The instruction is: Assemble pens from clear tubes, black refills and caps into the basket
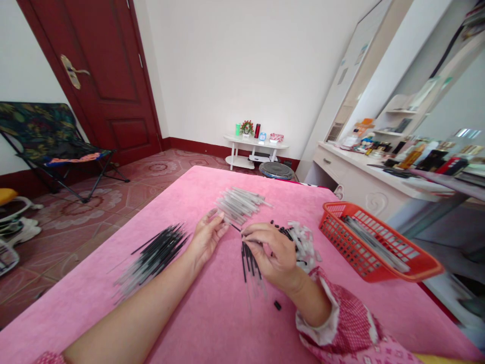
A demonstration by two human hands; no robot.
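Note:
My right hand (271,253) is closed on a bunch of thin black pen refills (250,263) and pinches one refill tip toward my left hand. My left hand (206,236) rests on the pink table cover (212,313) with fingers stretched toward a pile of clear pen barrels (239,203); its fingertips touch the pile's near end. A heap of black refills (157,255) lies to the left of my left arm. Small black and clear caps (301,242) lie just right of my right hand.
A red plastic basket (373,247) with finished pens sits at the table's right edge. A loose black cap (278,305) lies near my right wrist. Beyond stand a dresser (364,177), a small white table (254,146), a folding chair (49,146) and a red door (102,76).

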